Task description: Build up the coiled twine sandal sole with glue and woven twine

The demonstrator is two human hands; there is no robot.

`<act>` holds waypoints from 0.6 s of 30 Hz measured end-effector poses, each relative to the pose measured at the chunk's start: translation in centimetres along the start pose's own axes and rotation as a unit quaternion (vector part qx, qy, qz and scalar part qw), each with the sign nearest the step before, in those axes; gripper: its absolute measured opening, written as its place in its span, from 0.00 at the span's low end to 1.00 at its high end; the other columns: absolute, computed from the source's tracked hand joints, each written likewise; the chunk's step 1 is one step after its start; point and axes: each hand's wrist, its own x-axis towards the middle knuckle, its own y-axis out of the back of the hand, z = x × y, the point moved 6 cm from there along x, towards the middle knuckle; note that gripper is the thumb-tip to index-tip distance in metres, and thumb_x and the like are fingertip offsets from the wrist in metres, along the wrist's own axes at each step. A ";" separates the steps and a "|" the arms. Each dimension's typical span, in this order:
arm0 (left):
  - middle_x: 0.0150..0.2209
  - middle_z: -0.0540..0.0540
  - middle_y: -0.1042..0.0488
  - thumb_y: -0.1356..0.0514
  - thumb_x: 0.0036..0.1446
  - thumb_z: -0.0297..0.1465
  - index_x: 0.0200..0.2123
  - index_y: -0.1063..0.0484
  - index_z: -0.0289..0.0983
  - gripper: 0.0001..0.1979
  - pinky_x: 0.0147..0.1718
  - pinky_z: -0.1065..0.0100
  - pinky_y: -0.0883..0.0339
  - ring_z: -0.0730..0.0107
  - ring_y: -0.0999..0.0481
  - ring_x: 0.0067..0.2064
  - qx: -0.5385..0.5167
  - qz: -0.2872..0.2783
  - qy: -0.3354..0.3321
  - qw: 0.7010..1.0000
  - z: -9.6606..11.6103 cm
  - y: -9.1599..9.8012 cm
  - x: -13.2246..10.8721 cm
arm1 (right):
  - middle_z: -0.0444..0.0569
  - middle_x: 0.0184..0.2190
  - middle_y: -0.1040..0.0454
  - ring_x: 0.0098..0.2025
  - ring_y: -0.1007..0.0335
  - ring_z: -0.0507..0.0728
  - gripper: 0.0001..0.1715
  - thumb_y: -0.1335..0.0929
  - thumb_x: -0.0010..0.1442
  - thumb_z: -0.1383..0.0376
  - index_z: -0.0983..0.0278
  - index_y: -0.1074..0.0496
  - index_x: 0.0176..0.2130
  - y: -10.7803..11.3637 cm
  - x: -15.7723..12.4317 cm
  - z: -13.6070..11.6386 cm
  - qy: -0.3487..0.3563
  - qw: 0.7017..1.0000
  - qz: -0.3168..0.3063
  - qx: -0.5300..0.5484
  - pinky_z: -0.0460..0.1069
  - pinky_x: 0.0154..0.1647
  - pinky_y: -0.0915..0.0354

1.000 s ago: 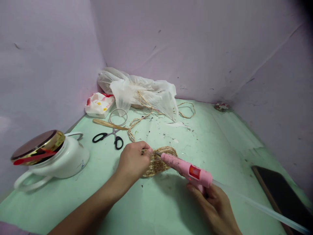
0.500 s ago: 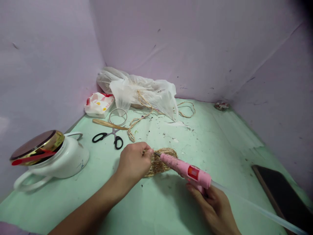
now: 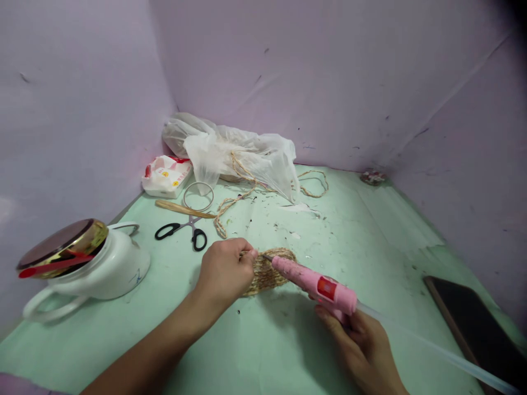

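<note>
My left hand (image 3: 228,269) is closed on the left end of a woven straw-rope piece (image 3: 267,277), made of rows of tan braided cord. Its fingertips pinch the upper edge, and the hand hides that end. In my right hand (image 3: 358,343) is a pink hot glue gun (image 3: 315,280) with a red label. The gun points up and to the left, its metal nozzle over the top rows of the rope piece, close to my left fingertips. A long translucent glue stick (image 3: 436,351) sticks out of the gun's back toward the lower right.
Black-handled scissors (image 3: 193,227), a flat wooden stick (image 3: 181,208) and a ring (image 3: 198,196) lie beyond my left hand. A white mug (image 3: 123,269) with a gold-rimmed lid stands left. Behind are a tissue pack (image 3: 167,178), plastic bag (image 3: 247,145) and loose braided cord (image 3: 236,197). A phone (image 3: 473,329) lies right.
The glue gun's nozzle has shifted very slightly to the right along the rope piece. My left hand keeps its pinch, nearly still.
</note>
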 end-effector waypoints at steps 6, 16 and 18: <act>0.22 0.50 0.27 0.46 0.49 0.32 0.23 0.28 0.38 0.09 0.28 0.69 0.42 0.68 0.30 0.27 0.001 0.000 -0.001 1.000 0.0 0.0 0.1 | 0.45 0.18 0.30 0.20 0.35 0.54 0.09 0.33 0.51 0.60 0.62 0.28 0.27 0.0 0.0 0.1 -0.015 1.000 0.003 -0.009 0.47 0.21 0.35; 0.20 0.49 0.27 0.46 0.47 0.33 0.22 0.27 0.37 0.10 0.27 0.69 0.41 0.67 0.30 0.26 -0.009 -0.041 0.023 0.999 -0.4 -0.3 0.4 | 0.43 0.20 0.31 0.24 0.35 0.54 0.14 0.33 0.51 0.55 0.63 0.29 0.33 2.1 0.8 0.0 -0.085 0.993 0.067 0.038 0.46 0.23 0.38; 0.20 0.49 0.28 0.46 0.46 0.33 0.21 0.27 0.37 0.10 0.26 0.69 0.41 0.67 0.30 0.26 -0.022 -0.066 0.021 0.997 -0.5 -0.8 0.5 | 0.41 0.17 0.34 0.18 0.42 0.50 0.14 0.34 0.52 0.55 0.63 0.31 0.32 3.3 2.6 1.1 -0.125 0.988 0.067 0.064 0.44 0.18 0.43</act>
